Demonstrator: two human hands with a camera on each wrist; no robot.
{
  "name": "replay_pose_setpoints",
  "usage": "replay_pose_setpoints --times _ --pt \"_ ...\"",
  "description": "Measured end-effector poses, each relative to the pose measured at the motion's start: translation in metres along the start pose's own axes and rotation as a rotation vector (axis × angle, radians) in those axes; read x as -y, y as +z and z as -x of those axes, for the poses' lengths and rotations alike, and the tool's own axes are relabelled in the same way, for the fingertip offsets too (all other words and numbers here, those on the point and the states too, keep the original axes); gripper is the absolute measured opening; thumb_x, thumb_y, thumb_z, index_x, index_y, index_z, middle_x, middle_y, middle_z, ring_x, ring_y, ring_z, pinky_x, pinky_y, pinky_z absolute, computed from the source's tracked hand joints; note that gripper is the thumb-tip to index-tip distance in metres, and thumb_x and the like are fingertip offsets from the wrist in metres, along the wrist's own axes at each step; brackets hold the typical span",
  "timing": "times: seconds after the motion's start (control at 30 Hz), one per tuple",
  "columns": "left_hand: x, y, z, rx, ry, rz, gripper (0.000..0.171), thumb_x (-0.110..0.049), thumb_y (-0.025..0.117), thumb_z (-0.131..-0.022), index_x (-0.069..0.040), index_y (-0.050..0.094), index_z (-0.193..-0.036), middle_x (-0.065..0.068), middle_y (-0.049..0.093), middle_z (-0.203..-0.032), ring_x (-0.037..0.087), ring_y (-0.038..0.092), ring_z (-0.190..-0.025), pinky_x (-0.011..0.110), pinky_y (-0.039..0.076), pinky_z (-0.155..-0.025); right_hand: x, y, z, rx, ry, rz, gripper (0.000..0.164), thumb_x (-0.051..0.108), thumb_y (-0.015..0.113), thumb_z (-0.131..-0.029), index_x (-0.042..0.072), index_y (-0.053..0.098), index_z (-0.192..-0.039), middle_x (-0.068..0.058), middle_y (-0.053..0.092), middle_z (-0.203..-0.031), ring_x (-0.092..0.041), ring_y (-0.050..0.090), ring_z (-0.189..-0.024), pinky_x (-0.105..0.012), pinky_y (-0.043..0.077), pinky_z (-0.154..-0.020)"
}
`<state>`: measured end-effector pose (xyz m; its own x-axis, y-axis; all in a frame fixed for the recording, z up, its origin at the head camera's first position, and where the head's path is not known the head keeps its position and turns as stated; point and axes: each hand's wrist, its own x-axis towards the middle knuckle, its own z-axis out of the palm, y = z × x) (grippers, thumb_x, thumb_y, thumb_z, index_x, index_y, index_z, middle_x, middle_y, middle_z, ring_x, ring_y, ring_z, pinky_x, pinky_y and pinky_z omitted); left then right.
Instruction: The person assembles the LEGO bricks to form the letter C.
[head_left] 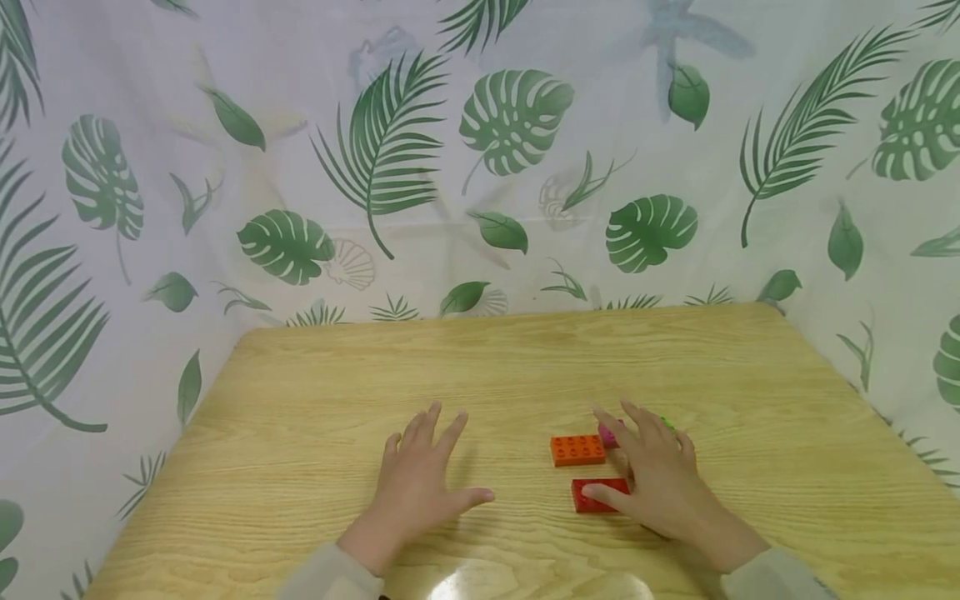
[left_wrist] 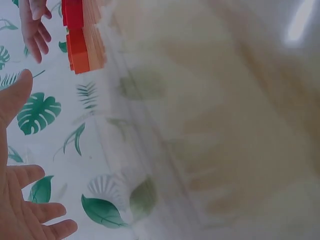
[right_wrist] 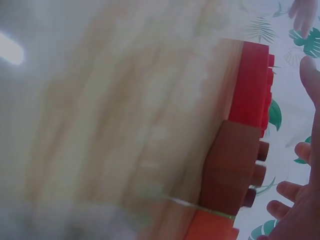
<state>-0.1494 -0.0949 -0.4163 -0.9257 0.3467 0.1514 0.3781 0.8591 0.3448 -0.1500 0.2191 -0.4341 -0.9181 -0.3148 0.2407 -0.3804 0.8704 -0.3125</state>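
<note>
Head view puts the red brick (head_left: 592, 506) just under the right hand (head_left: 667, 483), toward its thumb side, in the right half of the table (head_left: 337, 375) and well short of the far edge. Its long axis runs from side to side, about parallel to that edge. The orange brick (head_left: 577, 450) lies the same way, nearer the far edge and a little to the left, apart from both hands. A pink brick (head_left: 606, 437) and a green brick (head_left: 667, 423) show only in part around the right fingers; the right wrist view adds a brown brick (right_wrist: 230, 167) beside the red one.

The right hand is clearly the nearer: its fingers are spread and grasp nothing, though whether the thumb touches the red brick cannot be told from above. The left hand (head_left: 420, 479), also spread and holding nothing, is left of every brick, nearer the table's left edge.
</note>
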Motion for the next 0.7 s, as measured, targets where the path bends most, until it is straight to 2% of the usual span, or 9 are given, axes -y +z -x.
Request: replay_pose_setpoints --times 0.17,0.37,0.7 --pt "-0.006 0.009 -0.007 0.02 0.036 0.028 0.095 -0.064 0.069 -0.074 -0.018 0.034 -0.149 0.015 0.029 -0.151 0.037 0.03 -0.134 0.059 0.026 -0.104 -0.002 -0.003 0.003 -0.005 -0.041 -0.006 0.085 0.062 0.068 -0.077 0.019 0.04 -0.144 -0.019 0.034 -0.144 -0.042 0.031 -0.128 -0.066 0.023 -0.092" --pt "-0.02 0.016 -0.012 0.055 0.068 0.075 0.093 -0.061 0.073 -0.073 -0.017 0.038 -0.147 0.013 0.039 -0.146 0.035 0.039 -0.129 0.055 0.033 -0.102 -0.009 -0.003 0.006 0.035 -0.073 -0.035 0.085 0.06 0.071 -0.075 0.014 0.044 -0.141 -0.015 0.039 -0.141 -0.04 0.034 -0.126 -0.065 0.025 -0.092" --pt "-0.042 0.029 -0.017 0.124 0.11 0.156 0.084 -0.056 0.075 -0.073 -0.016 0.046 -0.142 0.007 0.049 -0.139 0.029 0.046 -0.124 0.052 0.039 -0.098 -0.017 -0.008 0.014 0.071 -0.139 -0.055 0.075 0.059 0.072 -0.076 0.014 0.053 -0.133 -0.012 0.05 -0.13 -0.04 0.041 -0.121 -0.06 0.029 -0.092"
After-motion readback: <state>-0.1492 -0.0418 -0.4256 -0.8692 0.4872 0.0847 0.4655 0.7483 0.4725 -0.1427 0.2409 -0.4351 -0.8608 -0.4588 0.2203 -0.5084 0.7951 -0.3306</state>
